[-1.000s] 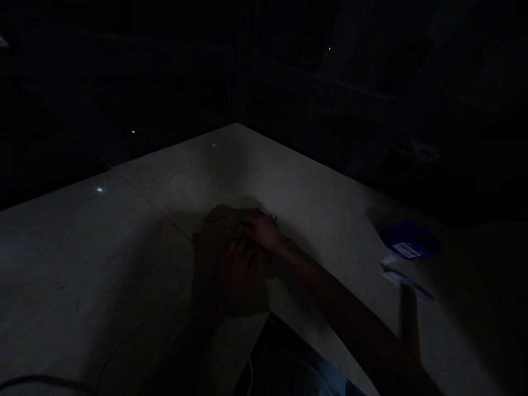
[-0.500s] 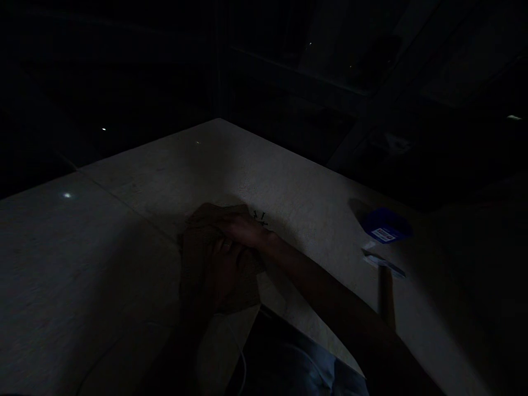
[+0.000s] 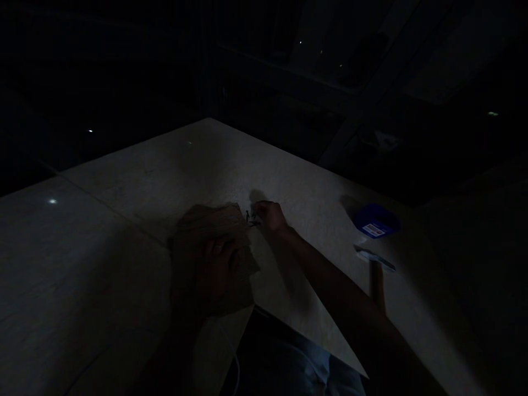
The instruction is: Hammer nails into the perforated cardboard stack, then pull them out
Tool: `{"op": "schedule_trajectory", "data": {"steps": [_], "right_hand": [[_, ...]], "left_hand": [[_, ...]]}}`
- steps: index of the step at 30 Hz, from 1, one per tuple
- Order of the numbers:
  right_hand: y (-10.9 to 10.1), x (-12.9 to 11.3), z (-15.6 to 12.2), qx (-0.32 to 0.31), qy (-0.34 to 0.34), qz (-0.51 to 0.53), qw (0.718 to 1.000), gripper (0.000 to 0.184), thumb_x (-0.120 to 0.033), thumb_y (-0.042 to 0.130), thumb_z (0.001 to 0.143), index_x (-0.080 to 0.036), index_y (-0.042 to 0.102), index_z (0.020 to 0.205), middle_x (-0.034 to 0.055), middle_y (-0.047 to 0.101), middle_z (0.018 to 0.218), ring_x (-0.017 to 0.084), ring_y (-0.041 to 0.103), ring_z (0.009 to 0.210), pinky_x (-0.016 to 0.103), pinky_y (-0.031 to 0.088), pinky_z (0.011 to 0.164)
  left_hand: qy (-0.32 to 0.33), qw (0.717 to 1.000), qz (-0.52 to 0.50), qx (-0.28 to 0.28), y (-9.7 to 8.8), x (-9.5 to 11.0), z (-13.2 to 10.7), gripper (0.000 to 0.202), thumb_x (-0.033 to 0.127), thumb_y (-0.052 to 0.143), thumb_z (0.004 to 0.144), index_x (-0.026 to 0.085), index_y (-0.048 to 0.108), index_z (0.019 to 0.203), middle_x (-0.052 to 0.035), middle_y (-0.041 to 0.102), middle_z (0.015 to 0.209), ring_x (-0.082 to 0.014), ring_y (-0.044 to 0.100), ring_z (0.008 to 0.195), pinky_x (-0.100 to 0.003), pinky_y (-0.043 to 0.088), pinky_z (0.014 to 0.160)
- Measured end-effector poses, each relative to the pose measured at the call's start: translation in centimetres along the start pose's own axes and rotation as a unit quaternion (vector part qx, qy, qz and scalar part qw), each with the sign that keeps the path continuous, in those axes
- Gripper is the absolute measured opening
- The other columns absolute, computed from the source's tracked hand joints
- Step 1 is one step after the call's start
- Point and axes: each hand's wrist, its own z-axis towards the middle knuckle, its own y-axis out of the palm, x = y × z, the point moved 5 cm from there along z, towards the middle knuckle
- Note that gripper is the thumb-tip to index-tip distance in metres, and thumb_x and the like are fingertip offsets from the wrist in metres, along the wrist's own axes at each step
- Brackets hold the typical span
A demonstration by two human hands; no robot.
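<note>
The left hand [image 3: 215,269] rests on the card [image 3: 198,223], fingers bent over it, which seems to pin the piece flat on the surface [image 3: 289,176]. Whether those fingers pinch anything is too dark to tell. The card lies right in front of the person, where both hands can get at it without stretching.

The right hand [image 3: 270,216] reaches past the card's right edge, its fingertips drawn together at a loose cluster of small dark nails [image 3: 253,222], perhaps screws. That bunched shape suits picking at thin pieces, but I cannot tell if it grips any. The nails lie just beside the card, probably to be near at hand yet off its face.

Farther right, well apart from the card, the hammer [image 3: 376,280] lies with its handle toward the person, an easy way round for the right hand to take it. Just beyond its head stands the blue tub [image 3: 379,217], label facing the person; its contents do not show. These 2 things sit to the side, leaving elbow room around the card.
</note>
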Motion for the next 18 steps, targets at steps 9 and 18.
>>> {"op": "schedule_trajectory", "data": {"steps": [9, 18], "right_hand": [[-0.1, 0.2, -0.3, 0.049, 0.017, 0.087, 0.995, 0.02, -0.019, 0.062, 0.085, -0.022, 0.08, 0.092, 0.0038, 0.08, 0.099, 0.025, 0.073, 0.1, 0.038, 0.053, 0.095], [-0.2, 1.0, -9.4, 0.152, 0.072, 0.215, 0.962, 0.026, -0.035, 0.055, 0.09, -0.019, 0.076, 0.094, 0.0097, 0.078, 0.094, 0.025, 0.073, 0.089, 0.037, 0.059, 0.082]], "left_hand": [[0.011, 1.0, -0.015, 0.012, 0.8, -0.5, -0.3, 0.03, 0.028, 0.047, 0.098, 0.027, 0.069, 0.118, -0.0073, 0.068, 0.13, -0.03, 0.056, 0.121, -0.052, 0.04, 0.107], [-0.009, 1.0, 0.005, 0.026, 0.6, -0.3, -0.1, 0.028, 0.028, 0.051, 0.097, 0.026, 0.072, 0.115, -0.0094, 0.069, 0.127, -0.0332, 0.057, 0.118, -0.055, 0.043, 0.1]]}}
